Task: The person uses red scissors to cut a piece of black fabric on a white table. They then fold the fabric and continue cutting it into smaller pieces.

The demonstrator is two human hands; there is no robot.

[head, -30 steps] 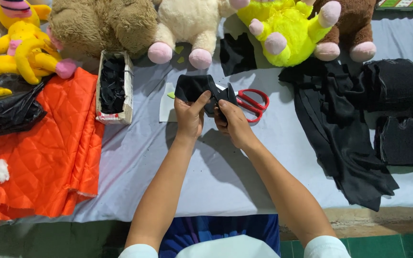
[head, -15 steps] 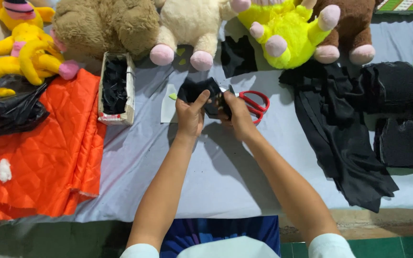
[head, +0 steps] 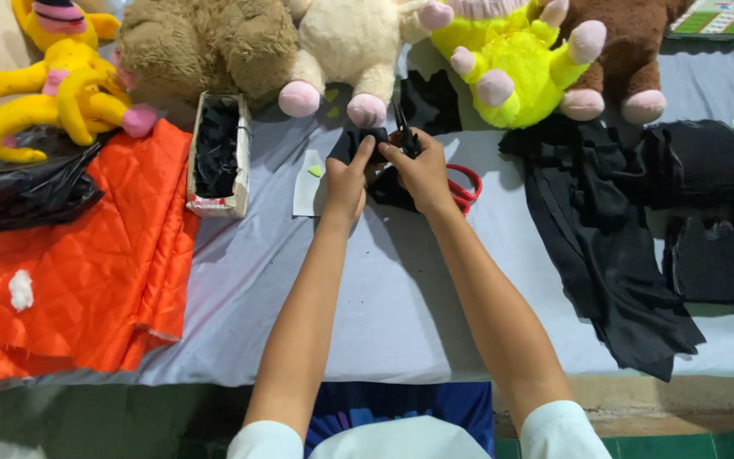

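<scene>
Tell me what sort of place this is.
Likely a small toy-sewing workshop. Plush toys line the back of the table, cut black cloth and orange quilted fabric lie across it, and the right hand works scissors on a black piece.

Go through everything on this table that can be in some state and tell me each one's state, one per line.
Left hand: fingers pinching the small black fabric piece.
Right hand: gripping the same piece.
Red-handled scissors: lying flat, partly hidden by the right hand.
Cardboard box: open, filled with black scraps.
Orange quilted fabric: spread out, draped over the edge.
Black cloth: crumpled, unfolded.
</scene>
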